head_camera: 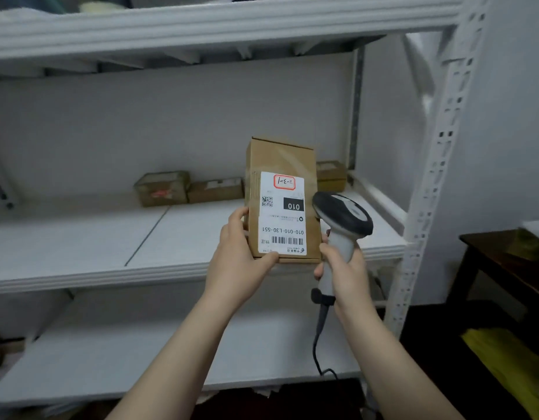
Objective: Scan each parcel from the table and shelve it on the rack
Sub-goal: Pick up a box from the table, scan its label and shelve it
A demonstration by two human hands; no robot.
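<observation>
A brown cardboard parcel (280, 165) with a white shipping label, barcode and red-framed note is held upright over the front of the middle shelf (80, 247) of the white rack. My left hand (238, 253) grips its lower left corner. My right hand (344, 265) holds a grey and white handheld scanner (342, 219) just right of the parcel, its fingertips touching the parcel's right edge. The scanner's dark cable (319, 338) hangs down.
Three small cardboard parcels lie at the back of the middle shelf: one (162, 187), a flatter one (215, 189) and another (331, 174) behind the held parcel. A perforated white upright (434, 165) stands right. A dark table (504, 262) and yellow material (510, 362) are far right.
</observation>
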